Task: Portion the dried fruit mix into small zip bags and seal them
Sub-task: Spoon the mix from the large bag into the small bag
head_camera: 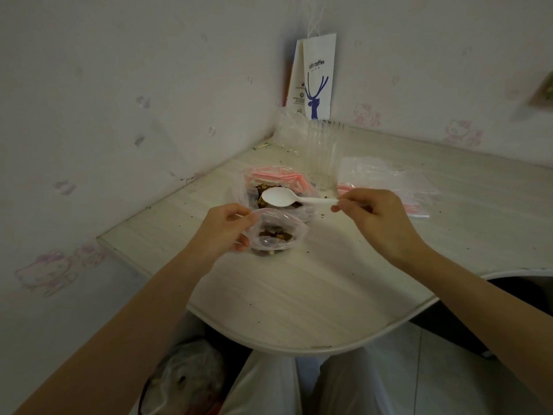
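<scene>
My left hand (223, 230) grips the rim of a small clear zip bag (276, 232) and holds its mouth wide; brown dried fruit pieces lie in its bottom. My right hand (372, 215) pinches the handle of a white plastic spoon (287, 197). The spoon's bowl looks empty and hovers over the big open bag of dried fruit mix (269, 187), which has a pink zip strip and stands just behind the small bag.
A ribbed clear glass (324, 154) stands behind the big bag. Flat spare zip bags (389, 181) lie to the right. A white paper coffee bag (318, 76) leans in the wall corner. Crumbs dot the pale table (299, 295). A bin bag (185, 378) sits below.
</scene>
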